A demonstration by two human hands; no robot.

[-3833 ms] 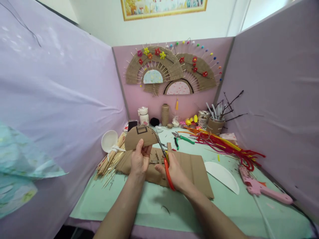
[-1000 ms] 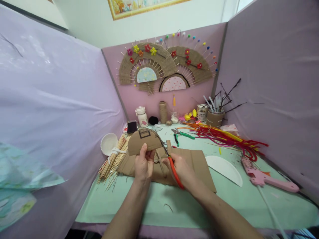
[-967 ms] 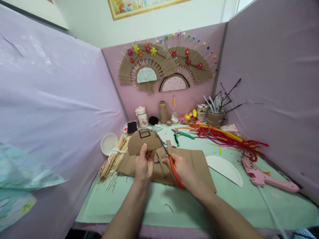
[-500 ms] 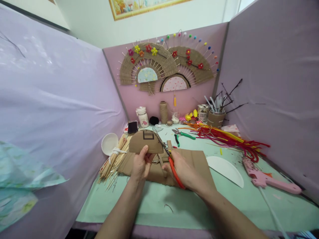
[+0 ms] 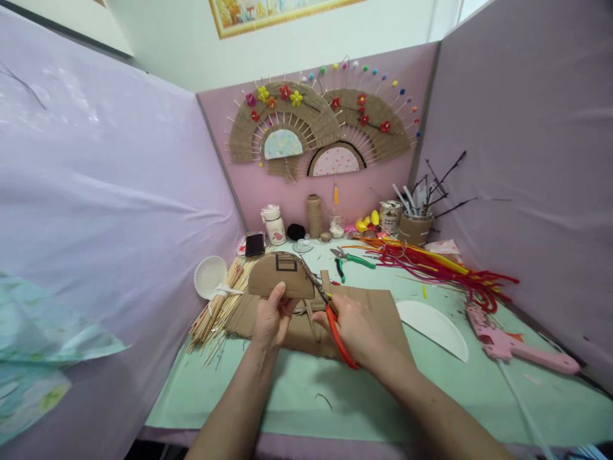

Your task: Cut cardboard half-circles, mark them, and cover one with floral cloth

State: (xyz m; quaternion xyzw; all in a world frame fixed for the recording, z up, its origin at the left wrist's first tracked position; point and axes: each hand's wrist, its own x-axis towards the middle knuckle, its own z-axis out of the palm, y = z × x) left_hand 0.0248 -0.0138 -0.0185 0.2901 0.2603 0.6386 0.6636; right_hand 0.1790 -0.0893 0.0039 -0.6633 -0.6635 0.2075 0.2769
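Note:
A half-round piece of brown cardboard (image 5: 268, 275) with a black printed mark is pinched at its lower edge by my left hand (image 5: 275, 313), thumb in front. My right hand (image 5: 352, 322) grips red-handled scissors (image 5: 341, 338), whose blades lie along the right curved edge of the cardboard. Whether the blades are parted is hard to make out. Under both hands lies a larger cardboard sheet (image 5: 378, 313), with narrow cut strips (image 5: 312, 319) on it.
Bamboo sticks (image 5: 215, 313) lie tied at the left. Green-handled pliers (image 5: 354, 259), red and orange pipe cleaners (image 5: 431, 262), a white half disc (image 5: 435, 326) and a pink glue gun (image 5: 517, 345) lie to the right. Decorated fans (image 5: 287, 115) hang at the back.
My right hand and the scissors have shifted very slightly right and down. The half-round cardboard has dipped a little in my left hand.

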